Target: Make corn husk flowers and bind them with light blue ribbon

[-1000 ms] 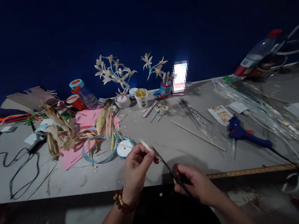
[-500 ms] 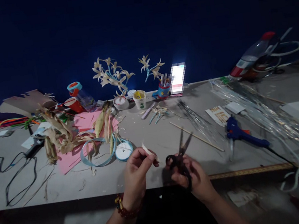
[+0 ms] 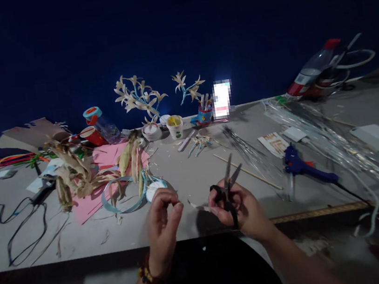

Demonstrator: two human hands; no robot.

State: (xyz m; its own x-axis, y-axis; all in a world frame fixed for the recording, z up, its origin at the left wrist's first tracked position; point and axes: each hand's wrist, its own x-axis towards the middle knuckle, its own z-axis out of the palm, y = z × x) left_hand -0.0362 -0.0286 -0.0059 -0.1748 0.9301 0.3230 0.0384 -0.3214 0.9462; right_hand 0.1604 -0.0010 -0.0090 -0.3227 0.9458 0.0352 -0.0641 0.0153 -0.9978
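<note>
My right hand [image 3: 245,211] holds black-handled scissors [image 3: 229,183], their blades apart and pointing up and away. A thin pale strip [image 3: 199,206], looking like corn husk, sticks out leftward from the thumb and fingertips of that hand. Left of it, my left hand [image 3: 163,218] hovers near the table edge with curled fingers, a small gap at the thumb and nothing visible in it. Just behind that hand lies a spool of light blue ribbon [image 3: 155,187], partly covered by it. Small husk flowers on blue stems [image 3: 199,144] lie farther back.
Dried corn husks [image 3: 77,172] and pink paper [image 3: 89,205] lie left. Husk flower branches [image 3: 138,95], a paper cup [image 3: 175,127] and a lit phone [image 3: 221,100] stand along the wall. A stick [image 3: 248,171], wires [image 3: 242,141] and blue glue gun [image 3: 300,166] lie right.
The pale strip has passed from my left hand to the fingertips of my right. The scissors have swung upright and opened, away from the strip. My left hand has drawn back leftward.
</note>
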